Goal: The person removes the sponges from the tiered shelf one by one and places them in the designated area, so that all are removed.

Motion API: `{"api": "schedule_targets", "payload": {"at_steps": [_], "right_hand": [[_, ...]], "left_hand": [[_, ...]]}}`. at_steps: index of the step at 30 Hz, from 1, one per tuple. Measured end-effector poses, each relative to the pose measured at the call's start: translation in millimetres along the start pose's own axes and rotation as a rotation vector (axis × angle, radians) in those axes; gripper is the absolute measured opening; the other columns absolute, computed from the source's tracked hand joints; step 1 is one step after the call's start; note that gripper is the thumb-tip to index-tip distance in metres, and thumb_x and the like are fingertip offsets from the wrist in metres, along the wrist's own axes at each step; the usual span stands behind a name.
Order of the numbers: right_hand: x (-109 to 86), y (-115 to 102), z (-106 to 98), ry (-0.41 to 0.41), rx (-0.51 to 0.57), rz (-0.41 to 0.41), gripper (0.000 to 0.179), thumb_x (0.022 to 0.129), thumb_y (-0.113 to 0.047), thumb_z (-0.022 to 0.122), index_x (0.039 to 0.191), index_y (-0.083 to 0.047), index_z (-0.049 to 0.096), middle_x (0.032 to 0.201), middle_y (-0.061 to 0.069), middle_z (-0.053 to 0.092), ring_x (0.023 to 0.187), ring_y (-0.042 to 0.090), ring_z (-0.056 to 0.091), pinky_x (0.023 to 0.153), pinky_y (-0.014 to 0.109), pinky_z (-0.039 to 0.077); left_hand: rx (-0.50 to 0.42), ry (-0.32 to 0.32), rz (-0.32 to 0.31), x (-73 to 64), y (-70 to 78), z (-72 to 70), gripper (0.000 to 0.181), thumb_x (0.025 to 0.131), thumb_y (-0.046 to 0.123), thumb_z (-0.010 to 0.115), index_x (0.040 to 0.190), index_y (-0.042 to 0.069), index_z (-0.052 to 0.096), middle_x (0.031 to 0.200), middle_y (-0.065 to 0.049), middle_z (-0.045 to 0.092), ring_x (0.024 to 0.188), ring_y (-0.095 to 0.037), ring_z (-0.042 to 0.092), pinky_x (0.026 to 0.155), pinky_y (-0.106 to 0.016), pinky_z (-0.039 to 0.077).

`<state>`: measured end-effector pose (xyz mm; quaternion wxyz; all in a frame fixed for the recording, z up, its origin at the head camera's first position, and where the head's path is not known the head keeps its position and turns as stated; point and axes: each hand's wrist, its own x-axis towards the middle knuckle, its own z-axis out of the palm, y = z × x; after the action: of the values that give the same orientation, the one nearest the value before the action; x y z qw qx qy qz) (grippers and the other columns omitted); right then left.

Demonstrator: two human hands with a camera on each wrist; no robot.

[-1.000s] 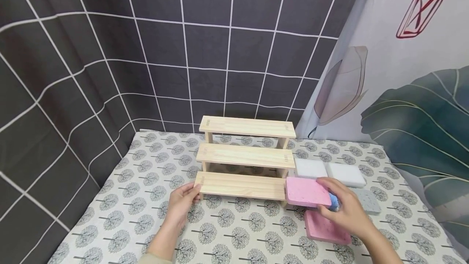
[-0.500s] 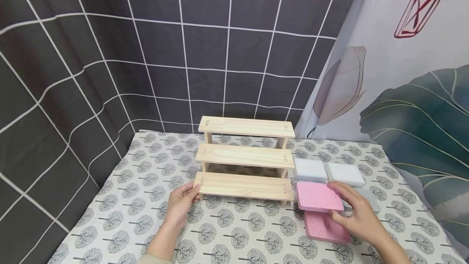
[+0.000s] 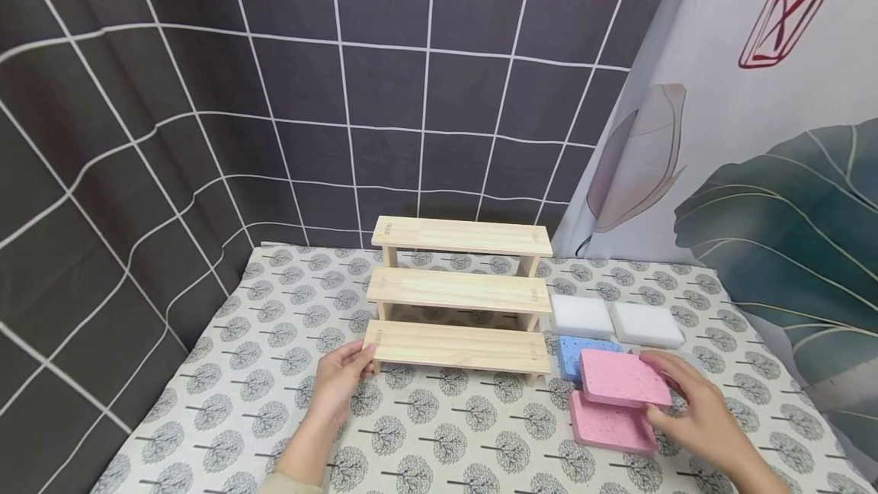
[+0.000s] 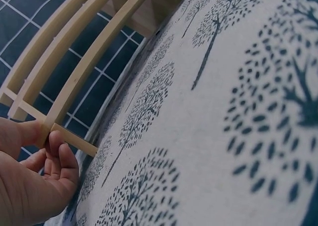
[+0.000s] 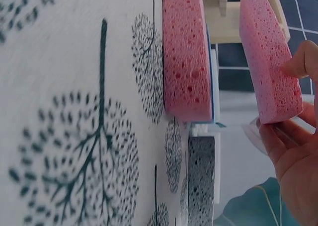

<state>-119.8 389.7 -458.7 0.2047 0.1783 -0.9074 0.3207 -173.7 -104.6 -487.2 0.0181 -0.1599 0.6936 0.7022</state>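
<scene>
A three-step wooden shelf [image 3: 456, 345] stands mid-table. My left hand [image 3: 341, 377] pinches the left end of its lowest board, thumb on top and fingers curled below, as the left wrist view shows. On the right, a pink sponge [image 3: 624, 377] is pinched at its right end by my right hand [image 3: 693, 406]. In the right wrist view this held sponge [image 5: 271, 62] is raised off the cloth, with thumb and fingers on opposite sides. Under it in the head view lies a second pink sponge [image 3: 613, 425], partly covered.
A blue sponge [image 3: 583, 353] lies just right of the shelf, partly hidden. Two white sponges [image 3: 581, 316] sit behind it. A grey sponge [image 5: 201, 174] lies near the right hand. The tree-print cloth [image 3: 439, 433] covers the table; a dark grid curtain [image 3: 391, 90] hangs behind.
My right hand has carried the pink sponge rightward and toward me, away from the lowest board's right end, uncovering the blue sponge. The left hand has kept its place on the shelf.
</scene>
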Motion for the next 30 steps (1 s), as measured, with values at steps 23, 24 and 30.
{"api": "schedule_targets", "payload": {"at_steps": [23, 24, 30], "right_hand": [[-31.2, 21, -26, -0.082, -0.139, 0.217, 0.075, 0.063, 0.001, 0.087, 0.132, 0.002, 0.057, 0.126, 0.024, 0.057, 0.109, -0.03, 0.025, 0.08, -0.008, 0.033], [-32.2, 22, -27, -0.084, -0.141, 0.22, 0.075, 0.063, 0.0, 0.088, 0.132, 0.002, 0.058, 0.127, 0.025, 0.057, 0.108, -0.03, 0.024, 0.079, -0.008, 0.033], [-39.1, 29, -34, -0.111, -0.163, 0.277, 0.073, 0.066, -0.007, 0.091, 0.13, 0.003, 0.058, 0.122, 0.024, 0.059, 0.1, -0.029, 0.028, 0.074, -0.008, 0.034]], "left_hand": [[0.02, -0.012, 0.005, 0.3, -1.2, -0.9, 0.042, 0.099, 0.014, 0.066, 0.131, -0.011, 0.056, 0.101, -0.012, 0.069, 0.083, -0.014, 0.063, 0.073, -0.02, 0.056], [0.017, -0.011, 0.005, 0.2, -1.1, -1.0, 0.042, 0.099, 0.014, 0.066, 0.131, -0.011, 0.056, 0.101, -0.012, 0.069, 0.083, -0.014, 0.063, 0.073, -0.02, 0.056], [-0.011, -0.019, 0.009, -1.0, 0.4, -1.9, 0.044, 0.099, 0.014, 0.066, 0.132, -0.013, 0.055, 0.1, -0.012, 0.069, 0.081, -0.014, 0.063, 0.072, -0.02, 0.056]]}}
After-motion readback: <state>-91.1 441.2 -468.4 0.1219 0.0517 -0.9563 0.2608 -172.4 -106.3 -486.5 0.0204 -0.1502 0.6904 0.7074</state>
